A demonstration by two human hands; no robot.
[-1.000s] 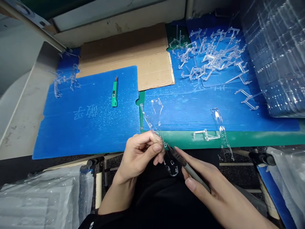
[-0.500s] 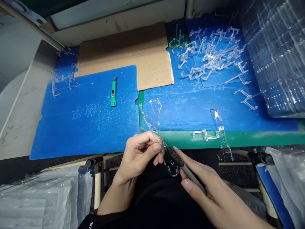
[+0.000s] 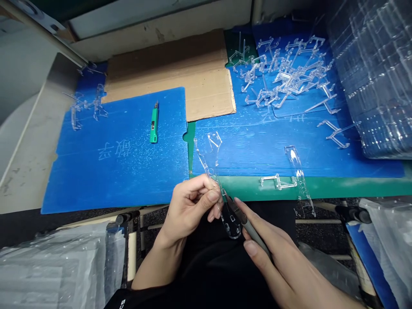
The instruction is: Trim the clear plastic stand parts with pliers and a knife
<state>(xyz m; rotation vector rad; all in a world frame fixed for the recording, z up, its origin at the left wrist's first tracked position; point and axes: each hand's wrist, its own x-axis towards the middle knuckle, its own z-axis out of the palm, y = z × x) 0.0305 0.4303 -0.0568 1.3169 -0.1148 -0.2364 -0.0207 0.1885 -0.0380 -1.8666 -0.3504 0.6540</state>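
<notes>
Well, the fingers of your left hand [image 3: 189, 206] pinch the clear plastic frame [image 3: 233, 237] by the surface [image 3: 251, 189]; your right hand's [image 3: 283, 253] grip the pliers [image 3: 255, 235]. Tips seem close, so squeeze slowly, away from skin.

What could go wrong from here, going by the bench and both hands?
The pliers' tips sit close to the left hand's fingers; a slip might nip them.
The held clear part looks thin and is gripped mid-length, so it may flex or crack under the tool.
The clear strip overhangs the table's front edge; the right arm might knock it off.
</notes>
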